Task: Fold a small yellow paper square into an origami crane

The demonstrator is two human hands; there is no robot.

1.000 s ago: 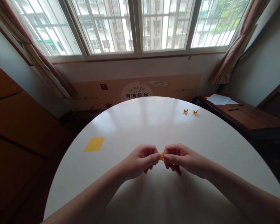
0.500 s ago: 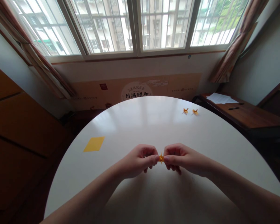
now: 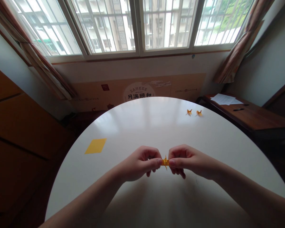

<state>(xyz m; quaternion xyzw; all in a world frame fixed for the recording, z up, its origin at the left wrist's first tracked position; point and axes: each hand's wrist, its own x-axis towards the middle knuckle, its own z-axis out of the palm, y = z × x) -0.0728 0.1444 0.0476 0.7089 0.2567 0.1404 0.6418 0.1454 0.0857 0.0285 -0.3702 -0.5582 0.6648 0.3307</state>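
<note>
Between my two hands is a small yellow origami crane (image 3: 165,162), held just above the near middle of the white table (image 3: 142,126). My left hand (image 3: 146,161) pinches one wing between thumb and forefinger. The opposite wing is pinched the same way by my right hand (image 3: 184,160). The crane's thin points stick out towards and away from me, and its wingtips are hidden under my fingers. At the far right of the table stand two more origami cranes (image 3: 189,112), (image 3: 199,113), side by side. A flat yellow paper square (image 3: 95,146) lies on the left.
Beyond the round table are a barred window (image 3: 137,28) and a printed banner (image 3: 85,91) along the wall. To the right stands a brown wooden desk (image 3: 263,115) with white papers (image 3: 226,99) and a dark pen (image 3: 238,109). A wooden cabinet (image 3: 21,133) is on the left.
My right hand has shifted slightly right, away from the left. More of the crane's outspread wings shows between my fingers. Both pinches stay on it.
</note>
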